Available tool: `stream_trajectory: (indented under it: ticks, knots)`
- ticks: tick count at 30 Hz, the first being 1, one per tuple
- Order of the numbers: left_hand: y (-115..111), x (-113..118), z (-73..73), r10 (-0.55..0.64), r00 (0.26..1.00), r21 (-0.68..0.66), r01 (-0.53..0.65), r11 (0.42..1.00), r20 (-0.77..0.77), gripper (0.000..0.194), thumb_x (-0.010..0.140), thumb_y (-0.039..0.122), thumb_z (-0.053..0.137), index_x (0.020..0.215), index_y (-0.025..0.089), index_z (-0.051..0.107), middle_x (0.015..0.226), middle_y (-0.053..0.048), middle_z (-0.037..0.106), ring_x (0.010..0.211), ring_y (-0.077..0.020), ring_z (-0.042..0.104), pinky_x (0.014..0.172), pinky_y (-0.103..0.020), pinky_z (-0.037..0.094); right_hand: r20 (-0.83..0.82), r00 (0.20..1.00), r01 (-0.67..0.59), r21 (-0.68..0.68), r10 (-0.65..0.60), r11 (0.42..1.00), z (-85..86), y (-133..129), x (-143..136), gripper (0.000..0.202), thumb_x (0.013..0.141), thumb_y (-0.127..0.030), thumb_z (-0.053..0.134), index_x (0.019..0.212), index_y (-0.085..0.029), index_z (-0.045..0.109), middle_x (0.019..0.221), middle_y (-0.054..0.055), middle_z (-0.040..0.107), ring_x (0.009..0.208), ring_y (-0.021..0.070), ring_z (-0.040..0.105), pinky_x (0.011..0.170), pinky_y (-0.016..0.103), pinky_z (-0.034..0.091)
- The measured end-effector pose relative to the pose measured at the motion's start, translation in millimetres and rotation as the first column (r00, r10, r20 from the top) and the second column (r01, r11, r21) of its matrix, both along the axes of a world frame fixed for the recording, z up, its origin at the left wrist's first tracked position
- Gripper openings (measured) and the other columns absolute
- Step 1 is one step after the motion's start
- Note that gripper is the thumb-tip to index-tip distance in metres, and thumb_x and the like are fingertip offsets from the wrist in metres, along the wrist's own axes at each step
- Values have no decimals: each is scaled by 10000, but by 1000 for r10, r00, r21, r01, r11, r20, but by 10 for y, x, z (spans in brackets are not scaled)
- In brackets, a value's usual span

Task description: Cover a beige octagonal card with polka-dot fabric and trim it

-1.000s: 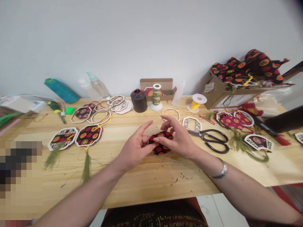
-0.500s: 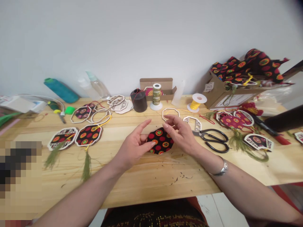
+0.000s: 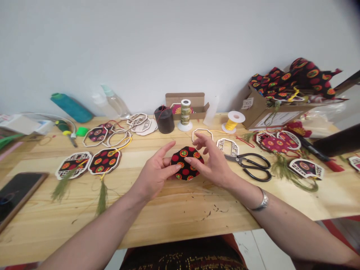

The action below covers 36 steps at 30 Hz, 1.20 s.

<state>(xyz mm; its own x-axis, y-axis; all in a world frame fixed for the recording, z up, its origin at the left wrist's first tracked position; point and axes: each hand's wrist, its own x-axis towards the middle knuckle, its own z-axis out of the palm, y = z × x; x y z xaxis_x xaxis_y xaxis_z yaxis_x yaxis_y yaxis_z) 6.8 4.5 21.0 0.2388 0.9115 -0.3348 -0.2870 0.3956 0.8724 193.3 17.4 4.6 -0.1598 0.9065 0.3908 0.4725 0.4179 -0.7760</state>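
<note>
A dark fabric-covered piece (image 3: 186, 165) with red dots and flowers is held above the table in front of me. My left hand (image 3: 156, 168) grips its left edge, thumb on the face and fingers behind. The thumb of my right hand (image 3: 212, 163) rests on the face at the upper right, while its other fingers are raised and spread. Black-handled scissors (image 3: 239, 159) lie right of my right hand, beside a pale lattice frame (image 3: 228, 146). A plain thin frame (image 3: 202, 131) lies behind my right hand.
Two tasselled ornaments (image 3: 104, 161) and a phone (image 3: 18, 195) lie left. Thread spools (image 3: 185, 112) and a black cone (image 3: 164, 120) stand at the back. A cardboard box (image 3: 277, 114) of fabric, more ornaments (image 3: 306, 168) and a black cylinder (image 3: 337, 140) are right.
The fabric piece has shifted slightly left and up and now shows more of its face. My right hand's fingers have lifted and spread from its upper right edge.
</note>
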Motion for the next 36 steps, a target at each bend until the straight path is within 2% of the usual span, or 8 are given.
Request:
stream_trajectory:
  ticks: [6, 11, 14, 18, 22, 24, 30, 36]
  knots:
    - [7, 13, 16, 1, 1000, 2, -1, 1000, 6, 963, 652, 124, 801, 1479, 180, 310, 793, -16, 766, 692, -145, 699, 684, -277, 575, -49, 998, 31, 19, -30, 999, -22, 32, 16, 474, 861, -325, 613, 1289, -200, 450, 1041, 81, 611, 860, 185, 568, 750, 359, 471]
    - [12, -1, 41, 13, 1000, 4, -13, 1000, 6, 931, 668, 113, 787, 1472, 182, 323, 796, -25, 768, 696, -148, 703, 664, -274, 585, -108, 989, 93, -45, -97, 995, 7, 89, 52, 371, 904, -327, 525, 1248, -197, 475, 1026, 80, 606, 797, 163, 568, 641, 320, 468]
    - [29, -11, 48, 57, 998, -15, -56, 998, 22, 914, 653, 87, 784, 1453, 173, 350, 794, -27, 768, 705, -160, 708, 663, -291, 597, -166, 977, 125, -56, -133, 991, 11, 142, 89, 334, 929, -325, 460, 1235, -192, 480, 994, 76, 606, 783, 160, 569, 663, 329, 480]
    - [63, -20, 38, 111, 994, -19, -110, 994, 24, 872, 654, 65, 774, 1426, 163, 381, 792, -25, 765, 685, -163, 704, 595, -265, 590, -180, 980, 72, -60, -82, 996, 14, 125, 96, 392, 912, -372, 502, 1260, -198, 458, 1039, 88, 599, 826, 176, 575, 688, 350, 485]
    - [67, -30, 18, 113, 994, -1, -113, 994, 16, 857, 669, 74, 770, 1425, 175, 378, 851, -39, 771, 699, -174, 714, 584, -266, 588, -35, 999, -39, -12, 39, 999, 7, 29, 36, 674, 795, -435, 682, 1354, -220, 374, 1171, 113, 573, 932, 218, 576, 756, 386, 485]
    - [60, -32, 10, 103, 995, 1, -103, 995, 12, 854, 676, 86, 770, 1427, 180, 375, 840, -35, 771, 700, -177, 716, 590, -270, 588, 20, 998, -61, -14, 61, 998, -7, 1, 6, 752, 765, -459, 709, 1377, -212, 350, 1207, 132, 564, 975, 242, 572, 783, 406, 487]
    - [60, -24, 16, 105, 994, -14, -105, 994, 23, 872, 654, 89, 777, 1426, 185, 381, 816, -25, 768, 699, -179, 712, 609, -281, 581, 40, 999, -21, -43, 23, 999, -32, 25, -1, 696, 796, -416, 667, 1371, -178, 356, 1216, 156, 562, 953, 245, 582, 788, 423, 489]
    - [84, -17, 42, 133, 991, 4, -133, 991, -30, 895, 629, 109, 794, 1426, 173, 390, 841, -34, 757, 710, -187, 697, 603, -282, 562, -17, 1000, 26, -35, -27, 999, -23, 62, 32, 523, 875, -370, 575, 1340, -210, 398, 1145, 117, 575, 893, 206, 573, 713, 371, 484]
